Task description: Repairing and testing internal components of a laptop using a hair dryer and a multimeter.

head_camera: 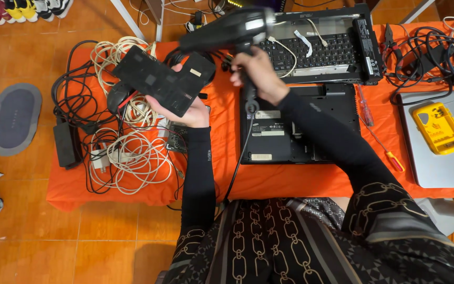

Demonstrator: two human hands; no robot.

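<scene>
Both arms reach forward from the near edge, sleeved in black to the wrists. The left hand (185, 108) is raised with the palm turned up, fingers spread beneath what it carries and the thumb on the near side. The right hand (256, 73), farther and to the right, is closed in a fist-like grip, its forearm angling back to the right.

White rectangular labels (267, 124) are sitting on the black laptop base (295, 126); a long white label (368, 66) is lying along the battery strip (368, 44).
</scene>
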